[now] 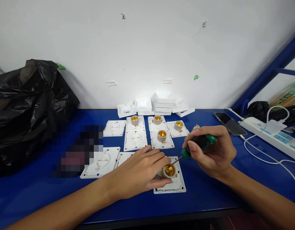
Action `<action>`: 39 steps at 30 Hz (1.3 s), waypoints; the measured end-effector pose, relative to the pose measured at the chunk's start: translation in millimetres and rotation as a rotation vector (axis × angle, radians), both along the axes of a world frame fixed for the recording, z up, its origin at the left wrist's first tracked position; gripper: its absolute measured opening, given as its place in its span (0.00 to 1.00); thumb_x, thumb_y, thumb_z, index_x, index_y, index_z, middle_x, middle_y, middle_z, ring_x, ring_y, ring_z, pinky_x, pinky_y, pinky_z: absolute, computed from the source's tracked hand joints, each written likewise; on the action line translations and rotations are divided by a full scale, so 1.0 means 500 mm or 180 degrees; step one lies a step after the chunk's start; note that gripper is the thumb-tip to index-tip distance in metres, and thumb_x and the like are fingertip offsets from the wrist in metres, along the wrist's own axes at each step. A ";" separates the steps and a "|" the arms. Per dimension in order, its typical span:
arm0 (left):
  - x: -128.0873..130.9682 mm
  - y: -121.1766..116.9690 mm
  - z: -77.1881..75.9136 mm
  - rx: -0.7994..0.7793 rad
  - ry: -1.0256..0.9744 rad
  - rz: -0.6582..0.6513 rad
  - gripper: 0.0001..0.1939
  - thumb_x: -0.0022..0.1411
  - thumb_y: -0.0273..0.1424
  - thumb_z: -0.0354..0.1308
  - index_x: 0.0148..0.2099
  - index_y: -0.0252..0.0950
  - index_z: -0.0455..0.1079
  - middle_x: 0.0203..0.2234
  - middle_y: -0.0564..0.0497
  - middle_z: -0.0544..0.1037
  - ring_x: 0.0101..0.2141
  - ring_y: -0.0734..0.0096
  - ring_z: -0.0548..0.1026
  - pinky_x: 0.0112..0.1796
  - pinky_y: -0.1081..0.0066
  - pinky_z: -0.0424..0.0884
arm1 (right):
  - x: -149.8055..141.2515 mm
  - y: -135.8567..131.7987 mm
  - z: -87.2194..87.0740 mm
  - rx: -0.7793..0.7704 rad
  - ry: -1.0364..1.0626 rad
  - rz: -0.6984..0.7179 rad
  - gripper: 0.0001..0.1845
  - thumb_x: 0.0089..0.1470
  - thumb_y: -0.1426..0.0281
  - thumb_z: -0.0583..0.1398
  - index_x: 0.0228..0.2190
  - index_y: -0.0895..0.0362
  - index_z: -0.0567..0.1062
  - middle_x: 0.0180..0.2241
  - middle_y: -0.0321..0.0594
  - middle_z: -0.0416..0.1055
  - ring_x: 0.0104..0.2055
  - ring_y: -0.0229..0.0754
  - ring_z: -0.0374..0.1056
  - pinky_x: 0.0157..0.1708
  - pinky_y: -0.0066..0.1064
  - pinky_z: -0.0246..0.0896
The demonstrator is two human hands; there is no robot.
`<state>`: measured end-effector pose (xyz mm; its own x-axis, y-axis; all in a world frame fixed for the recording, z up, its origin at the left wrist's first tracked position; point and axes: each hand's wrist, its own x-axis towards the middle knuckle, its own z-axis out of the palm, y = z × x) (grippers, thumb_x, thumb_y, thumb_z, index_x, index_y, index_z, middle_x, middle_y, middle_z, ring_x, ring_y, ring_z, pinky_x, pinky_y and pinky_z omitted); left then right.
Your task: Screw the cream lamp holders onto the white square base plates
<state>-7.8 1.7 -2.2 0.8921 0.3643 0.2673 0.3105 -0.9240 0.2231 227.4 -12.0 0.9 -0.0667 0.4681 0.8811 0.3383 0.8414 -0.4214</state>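
Right hand (216, 155): closed around screwdriver (199, 142). Left hand (141, 172): half-curled, gripping socket (170, 172), partly covering plate (177, 185). Black bag (34, 102) stands left; phone (230, 123) and power strip (274, 134) lie right.

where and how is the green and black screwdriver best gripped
Likely by the thick screwdriver handle, coming from the right and slightly above, as the right hand does. The handle forms the raised right end, while the thin shaft slopes down leftward into the socket; the left hand occupies the socket's left side.
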 end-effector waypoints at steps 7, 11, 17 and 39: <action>0.003 -0.002 0.006 0.0034 -0.0014 0.0030 0.16 0.72 0.40 0.62 0.53 0.34 0.70 0.38 0.51 0.77 0.39 0.61 0.77 0.48 0.61 0.65 | -0.006 0.000 0.007 -0.0059 -0.0105 0.0075 0.17 0.56 0.77 0.66 0.46 0.52 0.73 0.30 0.33 0.72 0.27 0.39 0.73 0.24 0.34 0.69; 0.001 -0.003 0.004 0.0058 -0.0011 0.0027 0.16 0.72 0.40 0.61 0.53 0.34 0.70 0.38 0.51 0.76 0.39 0.61 0.77 0.48 0.61 0.65 | -0.006 0.000 0.007 -0.0071 -0.0157 0.0087 0.17 0.56 0.78 0.66 0.46 0.53 0.72 0.30 0.34 0.73 0.28 0.40 0.74 0.26 0.35 0.70; 0.003 -0.006 0.005 0.0087 -0.0020 0.0048 0.15 0.73 0.40 0.60 0.53 0.34 0.70 0.38 0.50 0.77 0.40 0.60 0.77 0.49 0.61 0.66 | -0.003 0.001 0.005 -0.0070 -0.0147 0.0110 0.19 0.55 0.79 0.66 0.47 0.53 0.72 0.31 0.33 0.73 0.28 0.39 0.74 0.26 0.34 0.70; 0.000 -0.004 0.001 0.0063 -0.0045 0.0066 0.16 0.77 0.44 0.52 0.49 0.35 0.69 0.41 0.47 0.79 0.40 0.60 0.78 0.51 0.58 0.68 | -0.018 -0.013 0.008 -0.0670 -0.0608 0.0824 0.43 0.57 0.81 0.65 0.67 0.47 0.57 0.53 0.45 0.66 0.37 0.41 0.74 0.31 0.35 0.78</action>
<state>-7.6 -0.5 -1.9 0.8805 0.3773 0.2871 0.3267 -0.9217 0.2093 218.2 -18.6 4.9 -0.3600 0.5836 0.7279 0.2150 0.8111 -0.5439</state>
